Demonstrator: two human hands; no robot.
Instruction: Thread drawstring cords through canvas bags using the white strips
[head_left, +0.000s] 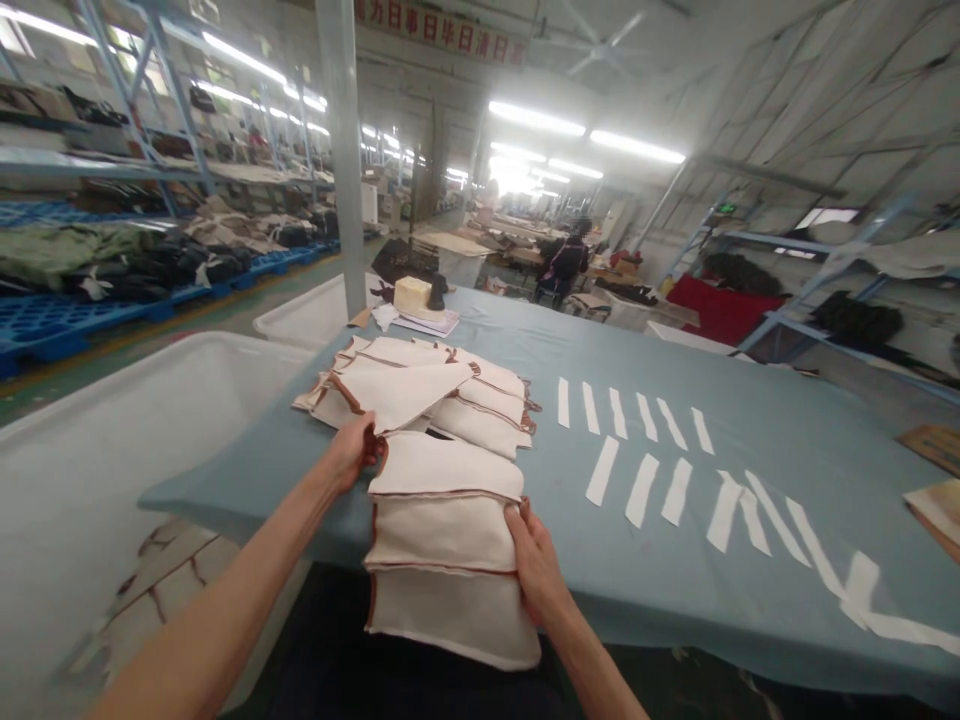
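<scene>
A run of cream fabric panels (446,535) with brown-edged seams hangs over the near edge of the blue-covered table (510,345). My right hand (534,555) is closed on its right edge, thumb on top and fingers underneath. At the upper left, my left hand (354,450) has its fingers pinched at the corner of a cream fabric piece (401,388) with brown trim, close beside the hanging panels. That piece lies tilted across more stacked cream panels (487,410). The fingertips of my left hand are partly hidden.
Several white strips (641,490) lie in rows across the right of the table. A yellow block (412,296) sits on papers at the far left corner. White bins (225,370) stand at the left, by a metal post (341,150). A person (568,262) is farther back.
</scene>
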